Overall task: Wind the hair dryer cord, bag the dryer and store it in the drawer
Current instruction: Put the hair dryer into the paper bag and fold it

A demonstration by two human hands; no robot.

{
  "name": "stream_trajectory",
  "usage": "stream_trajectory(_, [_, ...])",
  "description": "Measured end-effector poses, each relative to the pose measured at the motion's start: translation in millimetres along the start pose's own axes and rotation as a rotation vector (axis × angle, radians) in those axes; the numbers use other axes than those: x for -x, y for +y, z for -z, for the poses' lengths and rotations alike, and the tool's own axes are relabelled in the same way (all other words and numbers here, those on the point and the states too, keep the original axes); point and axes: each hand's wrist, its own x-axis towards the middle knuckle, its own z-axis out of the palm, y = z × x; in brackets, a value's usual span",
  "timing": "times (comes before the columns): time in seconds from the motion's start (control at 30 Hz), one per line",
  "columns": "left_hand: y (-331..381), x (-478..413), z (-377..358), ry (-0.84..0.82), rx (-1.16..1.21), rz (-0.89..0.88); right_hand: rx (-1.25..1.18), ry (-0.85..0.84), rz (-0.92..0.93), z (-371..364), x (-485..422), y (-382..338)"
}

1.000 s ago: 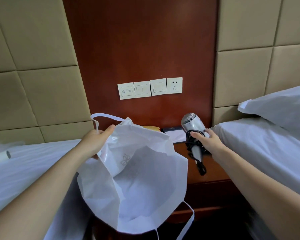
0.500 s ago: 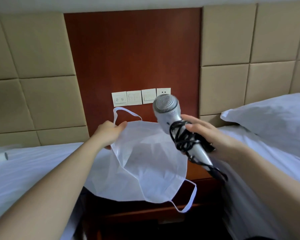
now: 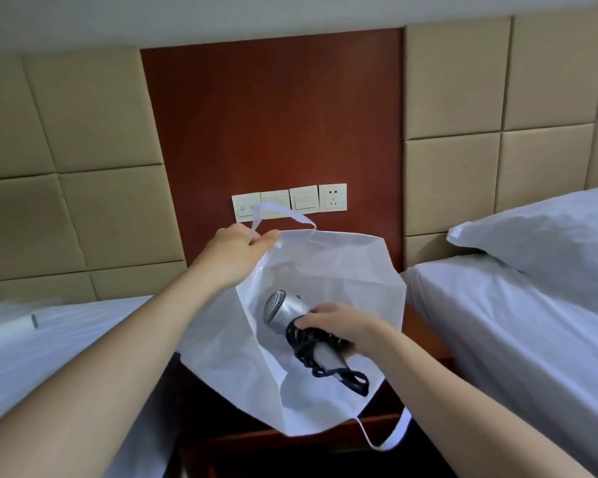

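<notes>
My left grip (image 3: 237, 251) pinched the bag (image 3: 342, 270) at its 11 o'clock rim, mouth wide. My right grip (image 3: 335, 322) clasped the dryer (image 3: 283, 307), cord (image 3: 308, 350) wound, inside that mouth. Lowering it to the bottom before releasing seemed wisest.

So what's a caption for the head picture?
Left hand holds white bag open; right hand holds hair dryer in its mouth.
</notes>
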Motion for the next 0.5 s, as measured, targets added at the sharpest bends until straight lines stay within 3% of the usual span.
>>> stream_trajectory(0.17, [14, 12, 21, -0.014, -0.041, -0.113, -0.002, 0.160, -0.048, -28, -37, -17])
stream_trajectory(0.33, [12, 18, 40, -0.019, 0.002, -0.108, -0.225, 0.339, -0.126, -39, -67, -10])
stream_trajectory(0.5, [11, 18, 46, -0.089, 0.084, -0.135, -0.348, 0.481, -0.177, -20, -170, 62])
